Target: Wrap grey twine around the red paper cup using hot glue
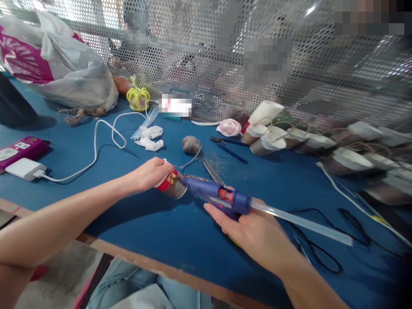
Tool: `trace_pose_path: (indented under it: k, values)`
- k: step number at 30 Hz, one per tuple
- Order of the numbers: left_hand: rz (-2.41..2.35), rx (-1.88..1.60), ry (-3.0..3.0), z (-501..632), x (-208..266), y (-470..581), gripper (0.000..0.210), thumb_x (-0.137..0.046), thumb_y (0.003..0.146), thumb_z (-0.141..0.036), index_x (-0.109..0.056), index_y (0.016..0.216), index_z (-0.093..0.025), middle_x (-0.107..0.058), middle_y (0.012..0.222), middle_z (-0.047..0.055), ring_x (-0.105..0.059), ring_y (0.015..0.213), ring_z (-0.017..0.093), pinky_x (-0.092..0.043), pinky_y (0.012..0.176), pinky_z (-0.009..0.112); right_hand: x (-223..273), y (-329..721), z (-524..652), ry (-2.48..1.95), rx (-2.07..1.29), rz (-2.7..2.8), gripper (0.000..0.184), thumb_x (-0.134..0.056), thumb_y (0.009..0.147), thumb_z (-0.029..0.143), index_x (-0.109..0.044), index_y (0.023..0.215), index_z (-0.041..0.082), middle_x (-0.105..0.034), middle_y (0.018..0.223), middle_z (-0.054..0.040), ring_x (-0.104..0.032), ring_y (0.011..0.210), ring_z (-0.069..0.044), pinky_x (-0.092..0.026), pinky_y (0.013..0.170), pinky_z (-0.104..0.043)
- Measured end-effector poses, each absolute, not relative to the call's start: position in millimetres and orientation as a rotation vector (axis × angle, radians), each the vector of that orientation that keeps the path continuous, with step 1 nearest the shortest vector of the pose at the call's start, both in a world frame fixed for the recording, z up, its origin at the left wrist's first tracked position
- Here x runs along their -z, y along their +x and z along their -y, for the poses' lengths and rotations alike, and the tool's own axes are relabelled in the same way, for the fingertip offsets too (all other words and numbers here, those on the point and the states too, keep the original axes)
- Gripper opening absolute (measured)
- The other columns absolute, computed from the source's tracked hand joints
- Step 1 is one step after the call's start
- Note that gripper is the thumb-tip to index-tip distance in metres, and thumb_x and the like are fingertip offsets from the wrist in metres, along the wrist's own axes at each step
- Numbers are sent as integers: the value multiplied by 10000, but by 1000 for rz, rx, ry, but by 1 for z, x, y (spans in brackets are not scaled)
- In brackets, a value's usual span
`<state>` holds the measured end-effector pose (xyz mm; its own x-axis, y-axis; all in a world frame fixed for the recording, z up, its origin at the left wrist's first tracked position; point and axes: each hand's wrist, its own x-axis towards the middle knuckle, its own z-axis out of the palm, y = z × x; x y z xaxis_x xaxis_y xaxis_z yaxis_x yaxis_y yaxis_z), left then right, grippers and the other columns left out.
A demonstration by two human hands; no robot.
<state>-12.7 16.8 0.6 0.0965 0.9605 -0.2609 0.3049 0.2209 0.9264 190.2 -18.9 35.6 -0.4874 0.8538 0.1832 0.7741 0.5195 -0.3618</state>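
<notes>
My left hand (156, 172) is closed around a small paper cup (175, 189), which lies tilted with its base toward the right and shows a red and brown side. In my right hand (249, 225) is a blue hot glue gun (206, 191), its red light on and a long clear glue stick (302, 223) sticking out of the back. The gun's nozzle is at the cup's lower end; whether they touch I cannot tell. Grey yarn runs from a ball (191, 145) toward the cup. Behind the gun lie metal scissors (214, 171), partly hidden.
Several paper cups (268, 142) with string handles line the back right. Pliers (228, 148), a pink ribbon roll (229, 127) and a yellow woven piece (138, 98) lie along the mesh wall. A white charger (25, 168) trails its cable at left; a black cord (331, 262) loops at right.
</notes>
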Motion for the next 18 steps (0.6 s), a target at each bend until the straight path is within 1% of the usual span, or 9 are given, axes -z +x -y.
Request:
trace_pose_path:
  k: [3, 5, 9, 14, 16, 18]
  values:
    - [-1410, -760, 1263, -17, -2, -12, 245, -428, 663, -316, -533, 578, -112, -502, 502, 10, -417, 442, 102, -296, 426, 219, -37, 189, 21, -1323, -351, 2436, 219, -418, 774, 352, -590, 727, 226, -567, 535, -14, -578, 587, -178, -466, 540, -273]
    - [-1401, -750, 1254, -17, -3, -12, 247, -420, 667, -311, -544, 597, -109, -517, 518, 15, -430, 453, 105, -307, 440, 220, -37, 189, 22, -1304, -347, 2440, 205, -419, 779, 328, -586, 731, 219, -587, 566, -17, -578, 578, -170, -470, 538, -263]
    - [-1452, -738, 1260, -16, -4, -11, 234, -410, 671, -307, -497, 552, -126, -481, 491, -3, -400, 434, 92, -289, 426, 214, -35, 189, 21, -1257, -299, 2438, 184, -422, 785, 292, -586, 742, 219, -617, 622, -34, -591, 607, -178, -477, 544, -265]
    - [-1416, -750, 1250, -17, -2, -13, 239, -414, 673, -304, -550, 620, -114, -552, 547, 20, -470, 481, 116, -332, 451, 216, -29, 191, 21, -1243, -379, 2408, 136, -445, 783, 306, -560, 764, 237, -610, 619, 1, -563, 517, -144, -459, 461, -234]
    - [-1413, -757, 1241, -17, -2, -13, 254, -412, 675, -307, -565, 645, -107, -573, 569, 29, -493, 497, 126, -346, 459, 219, -26, 191, 21, -1253, -416, 2401, 120, -451, 785, 303, -547, 759, 236, -604, 621, 9, -558, 513, -133, -459, 467, -221]
    - [-1424, -756, 1235, -17, -2, -13, 262, -408, 678, -308, -568, 656, -101, -582, 587, 36, -503, 505, 130, -357, 463, 223, -25, 191, 21, -1247, -393, 2393, 88, -477, 773, 298, -538, 770, 234, -608, 651, 9, -566, 548, -133, -463, 494, -215]
